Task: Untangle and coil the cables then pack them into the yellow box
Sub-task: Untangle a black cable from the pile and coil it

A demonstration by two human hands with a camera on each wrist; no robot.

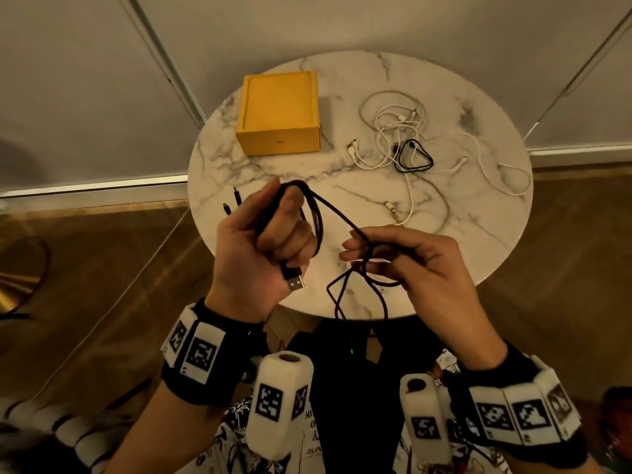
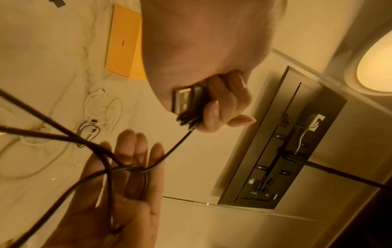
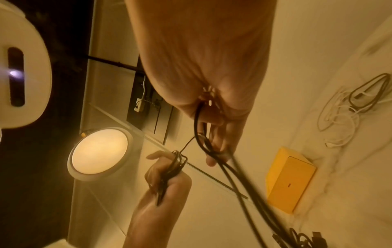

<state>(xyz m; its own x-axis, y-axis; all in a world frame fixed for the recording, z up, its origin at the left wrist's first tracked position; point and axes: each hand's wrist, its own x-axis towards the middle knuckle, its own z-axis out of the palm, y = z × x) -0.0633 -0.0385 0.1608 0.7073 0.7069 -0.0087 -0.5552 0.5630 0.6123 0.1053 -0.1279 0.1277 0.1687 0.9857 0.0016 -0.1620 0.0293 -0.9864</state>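
My left hand [image 1: 270, 230] is raised over the near edge of the table and grips several coiled turns of a black cable [image 1: 337, 213]. The cable's USB plug [image 1: 295, 285] sticks out below that fist, and two small connector ends poke up beside it. One strand runs on to my right hand [image 1: 403, 265], which holds it between thumb and fingers. The slack loops around those fingers and hangs below the table edge. The yellow box [image 1: 278, 112] sits closed at the table's far left. Both wrist views show the left hand [image 2: 222, 104] [image 3: 165, 176] closed on the coil.
The round marble table [image 1: 478, 206] carries a tangle of white cables [image 1: 396, 128] at the far right. A small black cable [image 1: 412, 155] lies looped in that tangle. Wooden floor surrounds the table. A wall with metal rails stands behind it.
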